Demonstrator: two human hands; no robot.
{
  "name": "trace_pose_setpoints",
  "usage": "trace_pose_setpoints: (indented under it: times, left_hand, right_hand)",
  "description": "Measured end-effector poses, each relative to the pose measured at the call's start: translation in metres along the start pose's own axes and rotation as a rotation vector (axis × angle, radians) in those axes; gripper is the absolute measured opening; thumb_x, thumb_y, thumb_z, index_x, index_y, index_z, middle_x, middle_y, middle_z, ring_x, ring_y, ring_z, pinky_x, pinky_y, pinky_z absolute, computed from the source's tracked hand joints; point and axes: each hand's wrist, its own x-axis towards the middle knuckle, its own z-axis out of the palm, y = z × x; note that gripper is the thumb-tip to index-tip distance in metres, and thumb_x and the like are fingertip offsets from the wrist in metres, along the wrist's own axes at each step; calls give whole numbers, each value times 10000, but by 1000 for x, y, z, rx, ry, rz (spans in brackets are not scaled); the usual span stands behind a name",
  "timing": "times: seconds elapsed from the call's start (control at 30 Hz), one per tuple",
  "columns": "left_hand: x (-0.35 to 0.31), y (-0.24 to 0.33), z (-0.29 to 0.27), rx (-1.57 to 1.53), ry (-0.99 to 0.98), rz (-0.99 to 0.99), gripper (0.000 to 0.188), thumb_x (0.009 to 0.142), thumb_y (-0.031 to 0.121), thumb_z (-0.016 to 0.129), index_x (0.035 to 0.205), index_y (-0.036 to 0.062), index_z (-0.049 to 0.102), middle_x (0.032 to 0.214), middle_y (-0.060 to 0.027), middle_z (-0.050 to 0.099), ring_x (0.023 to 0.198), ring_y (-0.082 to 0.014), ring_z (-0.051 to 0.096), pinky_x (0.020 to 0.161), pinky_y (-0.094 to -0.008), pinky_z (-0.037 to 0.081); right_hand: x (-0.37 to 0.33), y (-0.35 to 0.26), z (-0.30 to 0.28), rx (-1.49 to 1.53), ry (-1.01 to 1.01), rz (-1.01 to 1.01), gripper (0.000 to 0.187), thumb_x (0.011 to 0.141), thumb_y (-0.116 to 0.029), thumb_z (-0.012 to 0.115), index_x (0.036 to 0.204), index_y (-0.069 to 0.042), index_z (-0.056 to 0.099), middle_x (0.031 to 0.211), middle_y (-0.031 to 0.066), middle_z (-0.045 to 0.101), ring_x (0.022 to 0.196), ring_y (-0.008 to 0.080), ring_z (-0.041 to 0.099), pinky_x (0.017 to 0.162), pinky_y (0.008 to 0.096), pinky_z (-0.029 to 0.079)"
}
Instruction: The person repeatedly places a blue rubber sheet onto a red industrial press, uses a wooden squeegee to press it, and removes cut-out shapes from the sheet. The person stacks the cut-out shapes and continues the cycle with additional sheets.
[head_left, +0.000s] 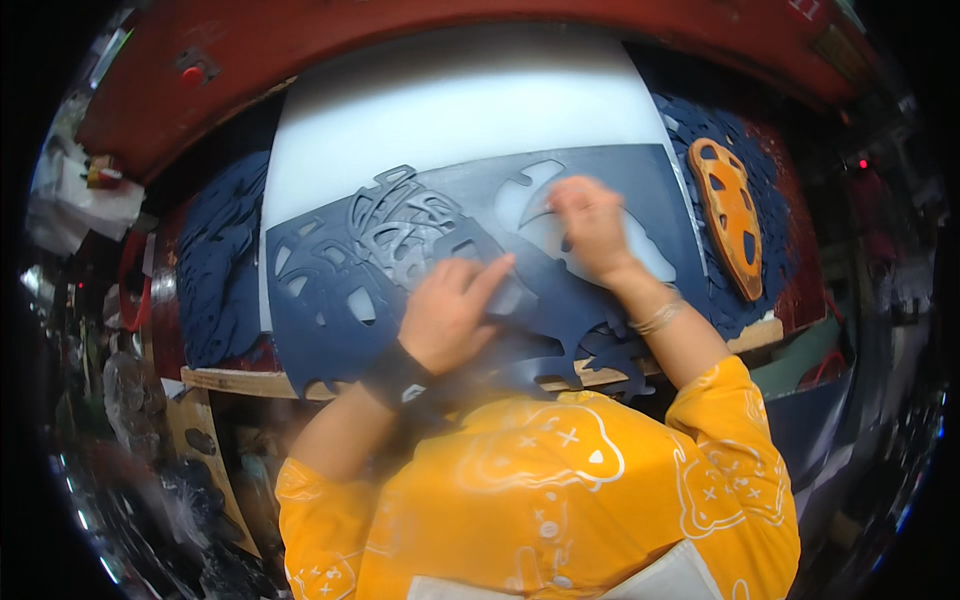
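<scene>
A dark blue sheet (640,185) with cut-out openings lies over the near part of a white board (470,100). Several openwork cut pieces (405,220) are heaped on its left half. My left hand (450,310), with a black wristband, rests against the sheet just below that heap, thumb and fingers stretched out. Over the large openings at the right, my right hand (592,228) is closed and slightly blurred; what its fingers pinch, if anything, is hidden. Ragged dark scraps (610,355) hang at the near edge below it.
An orange cutting die (728,215) lies on a pile of dark blue pieces (770,230) at the right. Another dark pile (225,260) stands left of the board. A red machine beam (420,25) with a red button (192,75) spans the back. A wooden edge (235,382) runs along the front.
</scene>
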Motion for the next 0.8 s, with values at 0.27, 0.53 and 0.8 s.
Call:
trace_pose_setpoints:
  times: [0.27,0.53,0.8]
  left_hand:
    - [0,-17,-4,-247,200,-97,782,616,70,770,1349,91,497,1024,-118,615,920,-271,610,755,-342,510]
    - [-18,-29,1,-1155,784,-338,663,889,38,573,1484,55,283,1078,-57,570,837,-128,564,745,-247,485]
    - [-16,-8,4,2,105,37,619,756,128,718,1340,116,512,1014,-142,578,923,-306,590,805,-405,493]
  right_hand:
    - [-4,-12,-21,65,-314,-133,177,832,-175,674,963,-55,674,873,116,665,818,236,639,743,340,503]
    - [-18,-36,24,-323,-370,-475,460,686,-365,794,1027,-86,662,1033,93,607,1046,280,530,942,396,386]
    - [14,3,19,-17,22,43,187,899,-139,593,1005,-14,683,927,134,693,815,201,648,728,324,519]
